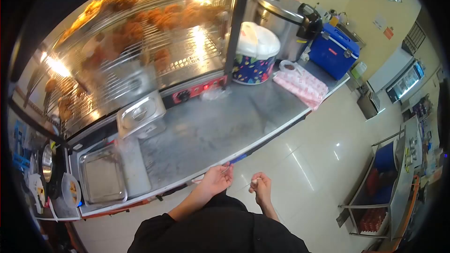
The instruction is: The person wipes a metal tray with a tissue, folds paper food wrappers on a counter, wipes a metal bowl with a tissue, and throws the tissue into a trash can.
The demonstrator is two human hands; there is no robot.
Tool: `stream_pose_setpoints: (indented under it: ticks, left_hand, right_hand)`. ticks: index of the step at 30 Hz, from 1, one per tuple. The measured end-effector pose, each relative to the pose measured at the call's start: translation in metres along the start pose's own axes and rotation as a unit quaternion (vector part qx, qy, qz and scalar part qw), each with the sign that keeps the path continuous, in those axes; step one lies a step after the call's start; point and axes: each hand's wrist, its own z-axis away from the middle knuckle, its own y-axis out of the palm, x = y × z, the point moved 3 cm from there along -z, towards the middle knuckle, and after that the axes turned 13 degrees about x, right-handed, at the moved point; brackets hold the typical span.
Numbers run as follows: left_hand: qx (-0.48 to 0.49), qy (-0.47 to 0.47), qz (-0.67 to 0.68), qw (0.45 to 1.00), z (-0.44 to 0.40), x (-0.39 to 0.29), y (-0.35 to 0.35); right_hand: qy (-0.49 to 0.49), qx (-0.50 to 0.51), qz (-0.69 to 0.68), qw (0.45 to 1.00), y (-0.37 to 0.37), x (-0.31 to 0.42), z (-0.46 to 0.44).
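My left hand (216,180) is at the front edge of the steel counter (197,131), its fingers curled and pinched together around something thin and small that I cannot make out. To its right, my right hand (260,186) hangs over the floor, fingers curled in, with a small pale bit showing at the fingertips. The two hands are apart. Beyond them on the counter stands a lidded steel container (140,114), in front of the glass warming cabinet (199,92) with fried pieces on its racks.
A steel tray (102,175) and a white board (135,168) lie at the left. Farther back are a patterned tub (253,68), a large cooker (280,11), a pink cloth (302,84) and a blue cooler (333,52). A metal rack (368,206) stands at the right.
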Motion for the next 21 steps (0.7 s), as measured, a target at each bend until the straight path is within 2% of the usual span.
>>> stream_pose_setpoints:
  ticks: [4, 7, 8, 12, 14, 15, 16, 17, 18, 21]
  left_hand:
    - [0.036, -0.019, -0.046, 0.998, -0.063, 0.006, 0.047]
    - [-0.007, -0.008, -0.102, 0.995, -0.12, 0.006, 0.071]
    - [-0.049, -0.005, -0.118, 0.992, -0.14, 0.012, 0.089]
    - [-0.043, -0.081, -0.147, 0.985, -0.251, 0.049, 0.136]
    - [-0.021, -0.137, -0.146, 0.98, -0.309, 0.087, 0.17]
    - [-0.008, -0.163, -0.141, 0.976, -0.339, 0.108, 0.186]
    - [0.036, -0.191, -0.144, 0.97, -0.369, 0.131, 0.201]
    - [0.037, -0.206, -0.149, 0.967, -0.397, 0.155, 0.216]
    - [0.04, -0.218, -0.152, 0.963, -0.425, 0.179, 0.231]
    - [0.046, -0.262, -0.146, 0.953, -0.5, 0.246, 0.275]
  right_hand:
    - [-0.058, -0.15, -0.039, 0.986, -0.071, 0.07, -0.028]
    - [-0.136, -0.306, 0.062, 0.94, -0.131, 0.103, -0.037]
    - [-0.127, -0.374, 0.113, 0.912, -0.152, 0.112, -0.033]
    - [-0.19, -0.479, -0.099, 0.851, -0.253, 0.128, -0.014]
    - [-0.234, -0.54, -0.186, 0.787, -0.305, 0.133, -0.01]
    - [-0.256, -0.563, -0.225, 0.753, -0.333, 0.139, -0.008]
    - [-0.249, -0.562, -0.253, 0.747, -0.364, 0.143, -0.004]
    - [-0.24, -0.558, -0.278, 0.744, -0.39, 0.156, -0.001]
    - [-0.232, -0.551, -0.3, 0.743, -0.421, 0.173, -0.001]
    - [-0.228, -0.547, -0.242, 0.769, -0.489, 0.258, -0.014]
